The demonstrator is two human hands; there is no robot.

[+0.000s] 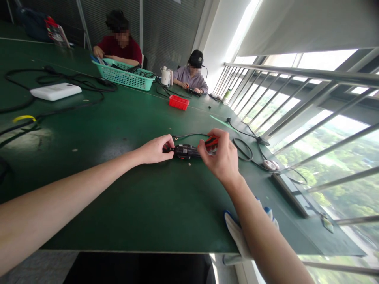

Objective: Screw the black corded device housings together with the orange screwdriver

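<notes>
A small black device (185, 151) with a cable lies on the green table (154, 201). My left hand (155, 149) is closed on its left end, pinning it to the table. My right hand (220, 156) is closed round a red-handled tool (212, 141), whose tip is hidden where it meets the device's right end. A thin black cable (189, 135) arcs from the device behind both hands.
A red tray (179, 102), a teal basket (124, 75), a white box (55, 91) and black cables (74, 83) lie farther back. Two other people sit at the far side. A white glove (237, 232) lies under my right forearm. A railing and window run along the right.
</notes>
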